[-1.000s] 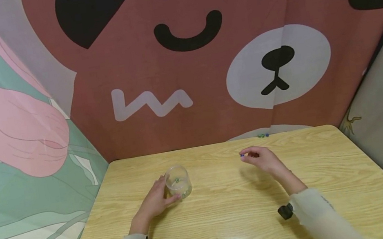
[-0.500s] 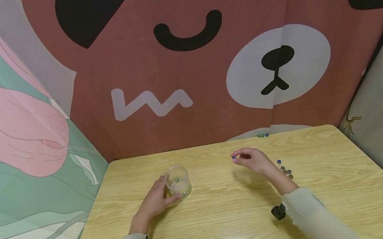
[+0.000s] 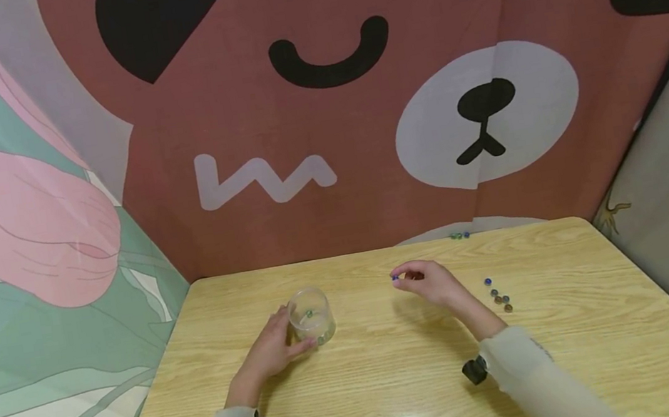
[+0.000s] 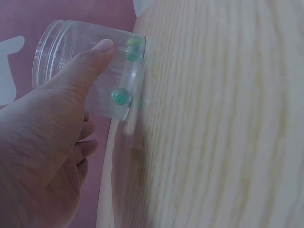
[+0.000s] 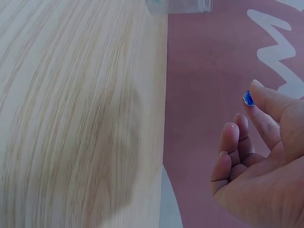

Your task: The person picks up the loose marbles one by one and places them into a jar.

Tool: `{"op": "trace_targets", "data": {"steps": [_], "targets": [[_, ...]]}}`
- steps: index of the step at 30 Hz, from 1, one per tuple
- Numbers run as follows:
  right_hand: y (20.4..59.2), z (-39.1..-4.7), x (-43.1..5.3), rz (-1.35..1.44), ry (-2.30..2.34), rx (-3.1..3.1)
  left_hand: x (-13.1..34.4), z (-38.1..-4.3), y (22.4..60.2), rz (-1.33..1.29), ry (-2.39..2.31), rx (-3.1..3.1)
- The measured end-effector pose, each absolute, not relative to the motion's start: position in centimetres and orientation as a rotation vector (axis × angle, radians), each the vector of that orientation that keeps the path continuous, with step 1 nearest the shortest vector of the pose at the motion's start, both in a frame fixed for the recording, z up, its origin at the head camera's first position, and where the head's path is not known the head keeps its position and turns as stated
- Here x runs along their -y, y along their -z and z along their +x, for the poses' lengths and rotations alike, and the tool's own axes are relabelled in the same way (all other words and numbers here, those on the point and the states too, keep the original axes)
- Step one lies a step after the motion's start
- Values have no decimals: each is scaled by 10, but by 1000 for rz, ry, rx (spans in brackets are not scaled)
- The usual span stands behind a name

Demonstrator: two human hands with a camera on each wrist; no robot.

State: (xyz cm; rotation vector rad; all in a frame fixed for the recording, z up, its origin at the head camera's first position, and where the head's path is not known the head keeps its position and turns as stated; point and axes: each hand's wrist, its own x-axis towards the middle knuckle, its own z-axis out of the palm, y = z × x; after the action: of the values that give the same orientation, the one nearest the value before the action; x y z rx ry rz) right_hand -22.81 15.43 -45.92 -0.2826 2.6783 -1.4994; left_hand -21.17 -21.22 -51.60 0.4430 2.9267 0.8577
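My left hand [image 3: 271,346] holds a clear plastic jar [image 3: 318,304] upright on the wooden table, thumb along its near side in the left wrist view. Green marbles [image 4: 121,96] lie at the bottom of the jar. Above the table, to the right of the jar and apart from it, my right hand [image 3: 433,284] pinches a blue marble [image 5: 248,98] between thumb and forefinger. The other fingers of that hand are curled loosely in the right wrist view.
Several loose marbles [image 3: 494,293], one blue and others darker, lie on the table [image 3: 385,374] right of the right hand. Green and blue marbles [image 3: 459,236] sit at the table's back edge, against the printed curtain [image 3: 355,126].
My right hand has moved left with the blue marble, toward the jar. Loose marbles that the arm covered a second ago now show. Left hand and jar have stayed in place.
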Motion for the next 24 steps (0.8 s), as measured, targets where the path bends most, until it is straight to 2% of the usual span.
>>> {"op": "trace_targets", "data": {"steps": [24], "targets": [[454, -231, -109, -358, 1545, -2600, 212, -211, 514, 464, -897, -2909]]}}
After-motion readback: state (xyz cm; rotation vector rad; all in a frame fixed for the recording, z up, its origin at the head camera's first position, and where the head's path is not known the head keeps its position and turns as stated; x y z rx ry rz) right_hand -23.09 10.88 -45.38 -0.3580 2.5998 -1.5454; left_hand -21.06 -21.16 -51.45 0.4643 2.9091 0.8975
